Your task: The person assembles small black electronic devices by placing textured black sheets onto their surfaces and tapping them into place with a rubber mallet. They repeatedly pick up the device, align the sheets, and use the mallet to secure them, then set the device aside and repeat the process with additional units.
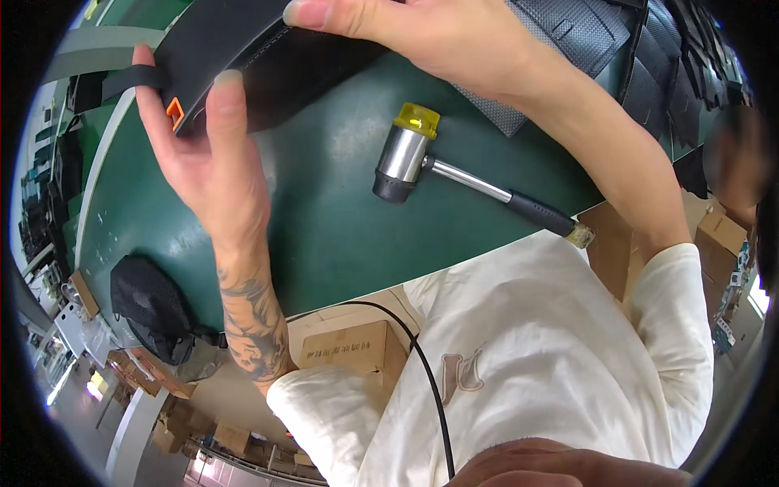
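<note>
A black, smooth piece with a stitched edge (pixel 215 50), perhaps a case or bag part, is held up over the far left of the table. My left hand (pixel 223 162) grips its near corner, thumb on one side and fingers on the other. Close to those fingers are an orange clip-like piece (pixel 174 112) and a black strap (pixel 134 79). At the top, my right hand (pixel 422 32) presses its thumb on the stitched edge; its other fingers are mostly hidden. A mallet (pixel 402 154) with a yellow face and a black face lies on the table, touched by neither hand.
The green table (pixel 341 235) has its near edge by my body. Textured black sheets (pixel 580 36) are stacked at the far right. A black mesh pouch (pixel 150 304) sits at the left edge. A cardboard box (pixel 357 349) stands below, and a black cable (pixel 426 365) hangs across my front.
</note>
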Tool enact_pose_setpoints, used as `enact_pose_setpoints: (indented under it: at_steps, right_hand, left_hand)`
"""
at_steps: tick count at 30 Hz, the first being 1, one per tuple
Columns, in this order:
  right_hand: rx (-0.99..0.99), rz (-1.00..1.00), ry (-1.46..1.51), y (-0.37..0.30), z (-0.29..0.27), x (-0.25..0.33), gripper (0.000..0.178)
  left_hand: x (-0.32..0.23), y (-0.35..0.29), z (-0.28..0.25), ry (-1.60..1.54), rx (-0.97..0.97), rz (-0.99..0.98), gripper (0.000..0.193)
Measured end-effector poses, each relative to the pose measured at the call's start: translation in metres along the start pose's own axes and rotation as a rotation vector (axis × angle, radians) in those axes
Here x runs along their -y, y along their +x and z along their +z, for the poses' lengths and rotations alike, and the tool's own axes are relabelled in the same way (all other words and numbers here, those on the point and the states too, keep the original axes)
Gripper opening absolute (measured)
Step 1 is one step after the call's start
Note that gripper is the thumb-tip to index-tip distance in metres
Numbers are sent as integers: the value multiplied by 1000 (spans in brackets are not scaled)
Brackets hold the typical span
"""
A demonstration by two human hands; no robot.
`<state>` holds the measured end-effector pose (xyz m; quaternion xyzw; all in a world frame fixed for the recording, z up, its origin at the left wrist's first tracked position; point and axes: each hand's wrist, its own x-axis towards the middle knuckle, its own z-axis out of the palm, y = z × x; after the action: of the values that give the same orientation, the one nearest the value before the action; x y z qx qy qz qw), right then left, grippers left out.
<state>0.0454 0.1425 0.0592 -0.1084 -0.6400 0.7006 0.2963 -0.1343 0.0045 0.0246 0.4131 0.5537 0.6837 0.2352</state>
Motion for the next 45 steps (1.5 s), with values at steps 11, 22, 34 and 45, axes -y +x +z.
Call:
enact_pose_setpoints:
  at_steps: [11,22,34,45]
  right_hand:
    - [-125,-365,-488,15,-10,-31,51]
    - [-18,118,-190,58,-14,-5,53]
    - [608,45,-1389,-124,0,24,56]
    - [76,287,-216,-27,-8,85,42]
  left_hand:
    - [25,11,-3,-5,-95,118,74]
    - [-5,42,0,162,-184,-92,53]
    - [22,58,-43,40,-242,-230,46]
    - [15,56,-40,-29,-236,-277,39]
